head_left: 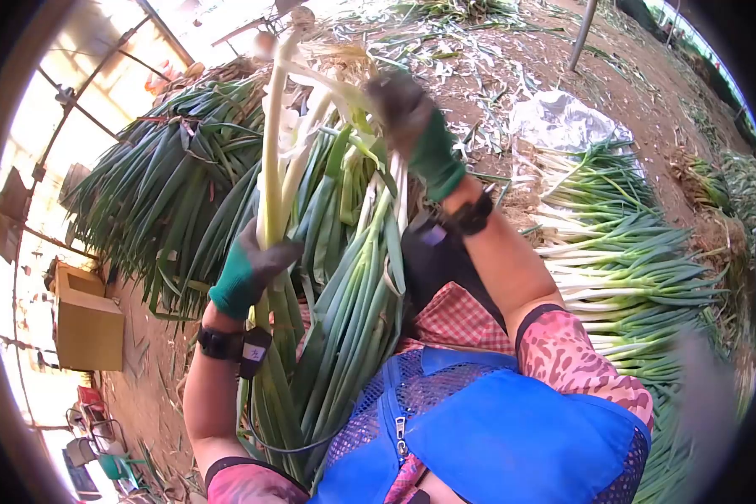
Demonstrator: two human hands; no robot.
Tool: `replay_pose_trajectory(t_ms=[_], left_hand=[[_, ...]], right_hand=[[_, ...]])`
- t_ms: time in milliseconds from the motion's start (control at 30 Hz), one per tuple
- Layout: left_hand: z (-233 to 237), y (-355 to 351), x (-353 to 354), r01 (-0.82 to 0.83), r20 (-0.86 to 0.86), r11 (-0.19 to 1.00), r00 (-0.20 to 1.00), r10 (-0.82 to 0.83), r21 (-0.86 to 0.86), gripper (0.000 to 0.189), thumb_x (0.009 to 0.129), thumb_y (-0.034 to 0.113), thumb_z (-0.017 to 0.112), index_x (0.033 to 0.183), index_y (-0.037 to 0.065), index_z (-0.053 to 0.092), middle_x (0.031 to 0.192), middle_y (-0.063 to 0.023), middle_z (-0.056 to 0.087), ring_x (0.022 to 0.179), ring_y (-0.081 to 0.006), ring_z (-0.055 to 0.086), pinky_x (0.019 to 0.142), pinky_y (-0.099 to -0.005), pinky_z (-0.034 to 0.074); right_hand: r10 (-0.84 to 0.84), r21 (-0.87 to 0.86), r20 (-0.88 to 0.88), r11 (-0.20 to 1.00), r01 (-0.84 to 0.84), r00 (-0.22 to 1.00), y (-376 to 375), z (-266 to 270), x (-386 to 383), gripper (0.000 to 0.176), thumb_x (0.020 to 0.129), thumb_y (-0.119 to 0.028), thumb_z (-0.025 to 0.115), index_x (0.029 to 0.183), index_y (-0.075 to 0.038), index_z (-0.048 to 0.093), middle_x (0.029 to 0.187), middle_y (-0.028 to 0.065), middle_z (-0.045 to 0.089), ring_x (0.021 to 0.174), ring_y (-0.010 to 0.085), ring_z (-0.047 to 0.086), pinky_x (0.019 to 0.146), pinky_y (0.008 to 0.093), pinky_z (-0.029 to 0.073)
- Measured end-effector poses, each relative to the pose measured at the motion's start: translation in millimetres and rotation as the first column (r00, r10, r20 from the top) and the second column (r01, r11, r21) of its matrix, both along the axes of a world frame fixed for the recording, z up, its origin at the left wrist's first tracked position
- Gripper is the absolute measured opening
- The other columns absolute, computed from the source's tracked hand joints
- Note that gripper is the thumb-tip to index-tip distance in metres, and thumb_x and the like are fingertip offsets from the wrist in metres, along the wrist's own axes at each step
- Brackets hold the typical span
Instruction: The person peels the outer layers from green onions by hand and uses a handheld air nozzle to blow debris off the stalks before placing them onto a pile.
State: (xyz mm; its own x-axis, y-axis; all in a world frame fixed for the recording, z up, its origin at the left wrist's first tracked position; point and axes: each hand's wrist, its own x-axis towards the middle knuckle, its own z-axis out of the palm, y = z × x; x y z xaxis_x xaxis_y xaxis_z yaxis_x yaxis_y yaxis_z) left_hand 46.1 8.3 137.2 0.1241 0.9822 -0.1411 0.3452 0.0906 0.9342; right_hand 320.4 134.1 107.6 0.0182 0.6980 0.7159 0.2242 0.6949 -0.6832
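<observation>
My left hand (260, 262), in a green and dark glove, is closed round the pale lower stem of a large leek (272, 181), which stands upright with its roots at the top. My right hand (403, 113), gloved alike and blurred, is up beside the stem's top, at loose pale outer leaves (336, 86); its fingers are curled, and what they hold is too smeared to tell. More leeks (353, 294) with long green leaves lie across my lap, under and between my arms.
A big heap of untrimmed leeks (176, 176) is at the left. Cleaned leeks (605, 260) lie in a long row at the right, below a white plastic sack (563, 122). A cardboard box (88, 328) stands far left. Leaf scraps (470, 76) litter the ground, near a metal pole (582, 35).
</observation>
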Motion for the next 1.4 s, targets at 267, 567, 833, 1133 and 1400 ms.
replay_pose_trajectory(t_ms=[267,567,833,1133,1400], left_hand=[[26,-30,8,0.077,0.075,0.993,0.995,-0.070,-0.090,0.043,0.074,0.017,0.079,0.111,0.004,0.061,0.089,0.0007,0.061,0.080,-0.0096,0.057,0.074,-0.0280,0.049],[18,-61,-39,-0.003,0.056,0.990,0.998,0.011,-0.143,0.048,0.073,0.018,0.073,0.114,-0.002,0.059,0.085,-0.0005,0.061,0.075,-0.0095,0.057,0.070,-0.0251,0.047],[-9,-108,-47,0.057,-0.029,0.942,0.997,-0.071,-0.332,0.042,0.073,0.015,0.076,0.110,0.001,0.064,0.085,-0.0002,0.063,0.075,-0.0090,0.058,0.070,-0.0271,0.049],[-10,-108,-55,0.123,0.218,0.907,0.975,-0.036,-0.403,0.048,0.074,0.012,0.076,0.117,0.003,0.059,0.086,-0.0001,0.061,0.073,-0.0095,0.058,0.068,-0.0254,0.048],[-10,-92,-33,0.271,0.256,0.882,0.950,-0.180,-0.386,0.041,0.073,0.010,0.077,0.110,0.006,0.059,0.083,0.0011,0.056,0.079,-0.0108,0.055,0.071,-0.0257,0.046]], right_hand=[[0.318,-0.342,0.184,0.908,-0.243,0.930,72,-23,-7,0.056,0.095,-0.040,0.064,0.133,-0.001,0.052,0.085,0.0065,0.063,0.084,0.0167,0.062,0.081,0.0322,0.052],[0.326,-0.191,0.277,0.941,-0.280,0.904,75,-34,-23,0.026,0.089,-0.031,0.069,0.102,-0.009,0.070,0.088,0.0103,0.072,0.078,0.0201,0.068,0.072,0.0336,0.054],[-0.546,-0.043,0.633,0.684,0.728,0.550,159,-23,138,0.039,0.091,-0.040,0.053,0.099,-0.007,0.072,0.096,0.0225,0.070,0.092,0.0393,0.068,0.081,0.0431,0.055],[-0.193,-0.112,0.746,0.907,0.406,0.637,184,-86,144,0.034,0.090,-0.031,0.062,0.115,-0.008,0.066,0.108,0.0147,0.070,0.094,0.0282,0.069,0.081,0.0363,0.055],[0.549,-0.535,0.410,0.791,-0.296,0.728,52,-98,-28,0.030,0.089,-0.026,0.062,0.113,-0.009,0.067,0.107,0.0150,0.070,0.094,0.0292,0.069,0.081,0.0368,0.056]])
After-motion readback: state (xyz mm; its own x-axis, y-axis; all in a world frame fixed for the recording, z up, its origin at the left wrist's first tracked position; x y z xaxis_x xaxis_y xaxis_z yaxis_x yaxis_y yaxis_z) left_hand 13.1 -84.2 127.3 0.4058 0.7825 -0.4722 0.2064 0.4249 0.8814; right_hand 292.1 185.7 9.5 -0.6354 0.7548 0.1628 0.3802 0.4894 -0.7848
